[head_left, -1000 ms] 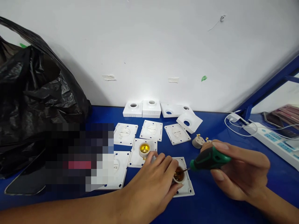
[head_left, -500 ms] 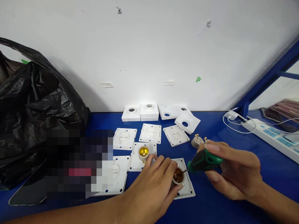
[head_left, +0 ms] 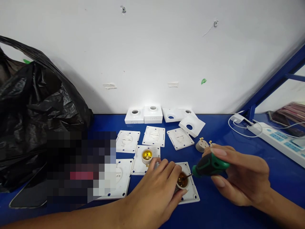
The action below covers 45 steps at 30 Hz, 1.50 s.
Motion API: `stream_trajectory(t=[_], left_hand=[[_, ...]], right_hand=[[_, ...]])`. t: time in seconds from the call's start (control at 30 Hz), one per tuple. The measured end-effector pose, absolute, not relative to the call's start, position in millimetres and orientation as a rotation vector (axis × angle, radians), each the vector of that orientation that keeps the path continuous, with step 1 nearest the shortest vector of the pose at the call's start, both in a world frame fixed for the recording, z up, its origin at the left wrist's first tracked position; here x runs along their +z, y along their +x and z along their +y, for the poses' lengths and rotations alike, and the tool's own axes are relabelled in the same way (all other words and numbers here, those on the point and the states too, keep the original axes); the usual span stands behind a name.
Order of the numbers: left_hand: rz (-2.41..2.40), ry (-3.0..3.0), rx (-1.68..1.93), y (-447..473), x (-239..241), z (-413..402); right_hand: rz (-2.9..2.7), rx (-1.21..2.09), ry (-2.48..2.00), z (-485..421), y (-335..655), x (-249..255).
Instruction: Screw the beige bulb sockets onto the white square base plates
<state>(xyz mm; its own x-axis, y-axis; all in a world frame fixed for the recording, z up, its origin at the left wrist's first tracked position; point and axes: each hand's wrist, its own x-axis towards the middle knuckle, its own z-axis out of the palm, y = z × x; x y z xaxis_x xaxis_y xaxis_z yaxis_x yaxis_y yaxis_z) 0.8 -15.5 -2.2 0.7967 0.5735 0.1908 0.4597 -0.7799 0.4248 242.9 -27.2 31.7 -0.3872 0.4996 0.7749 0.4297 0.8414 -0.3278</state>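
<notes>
My left hand (head_left: 162, 186) is closed around a lamp socket (head_left: 183, 181) with a brass-coloured inside, which sits on a square white base plate (head_left: 192, 192). Between the thumb and fingers of my right hand (head_left: 245, 175) is a green and black screwdriver (head_left: 209, 165). Its thin shaft points left and down into the socket; the tip is hard to make out inside. Just beyond my left fingers, another lamp socket (head_left: 147, 156) with a shiny gold inside rests on its own white plate (head_left: 137, 168). A loose ceramic socket (head_left: 202, 145) with brass tabs lies behind my right hand.
More white base plates (head_left: 153, 136) lie across the blue table (head_left: 221, 127). Several white covers (head_left: 152, 118) with round holes stand along the wall. A black plastic bag (head_left: 43, 95) fills the left side, near a pixelated patch. At right are a power strip (head_left: 281, 138) and white cables.
The view has shifted very slightly. My left hand keeps its hold on the socket, and the screwdriver in my right hand stays in nearly the same pose.
</notes>
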Motion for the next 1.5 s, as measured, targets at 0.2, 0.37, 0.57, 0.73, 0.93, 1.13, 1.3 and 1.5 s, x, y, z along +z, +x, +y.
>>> stream_trajectory(t=[0.2,0.37,0.57,0.73,0.93,1.13,1.3,1.5], left_hand=[[0.793,2.637,0.452,1.7,-5.9,-15.7],[0.789,2.627,0.446,1.6,-5.8,-15.2],[0.788,2.623,0.43,1.1,-2.6,-15.8],[0.783,2.64,0.46,1.0,-5.8,-16.6],[0.784,2.624,0.433,0.3,-5.8,-15.8],[0.775,2.621,0.427,1.3,-4.9,-15.6],[0.773,2.618,0.44,1.2,-5.7,-15.3],[0.761,2.616,0.437,0.6,-4.8,-14.6]], right_hand=[[-2.036,0.1,-0.682,-27.3,244.1,29.9],[-2.042,0.11,-0.687,-28.2,243.4,32.2],[-2.06,0.129,-0.679,-29.0,243.5,33.9],[-2.044,0.19,-0.64,-28.3,241.5,31.5],[-2.041,0.198,-0.64,-28.3,242.3,29.8],[-2.038,0.193,-0.651,-28.3,245.5,27.8],[-2.064,0.25,-0.651,-29.3,245.6,27.3],[-2.068,0.251,-0.632,-28.8,244.6,25.4]])
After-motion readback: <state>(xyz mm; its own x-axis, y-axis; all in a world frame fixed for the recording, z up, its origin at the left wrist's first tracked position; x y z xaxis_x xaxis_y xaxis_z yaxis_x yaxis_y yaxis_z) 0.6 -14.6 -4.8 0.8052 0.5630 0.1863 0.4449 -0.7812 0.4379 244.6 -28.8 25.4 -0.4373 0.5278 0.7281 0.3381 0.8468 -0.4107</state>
